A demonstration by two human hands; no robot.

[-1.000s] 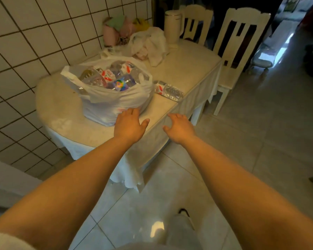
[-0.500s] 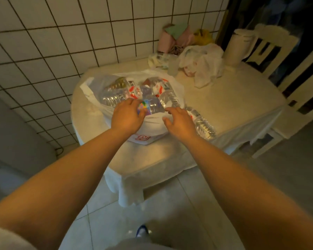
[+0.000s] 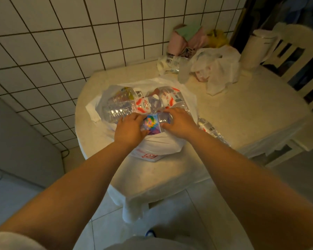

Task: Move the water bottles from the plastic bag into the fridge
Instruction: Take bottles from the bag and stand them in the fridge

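Both hands reach into the open plastic bag [image 3: 157, 147]; the left hand [image 3: 129, 129] and right hand [image 3: 179, 123] each curl round an end of the colourful-label bottle [image 3: 154, 123] — likely a two-handed grip to lift it from the pile; the fridge is unseen; the bag sits on a cream bench [image 3: 242, 114] beside a tiled wall [image 3: 61, 42].

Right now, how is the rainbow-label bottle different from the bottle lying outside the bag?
The rainbow-label bottle has a colourful label; the outside bottle has a white one. The first sits in the bag, held by the left hand and right hand; the second lies untouched on the table. Both are clear plastic, lying down.
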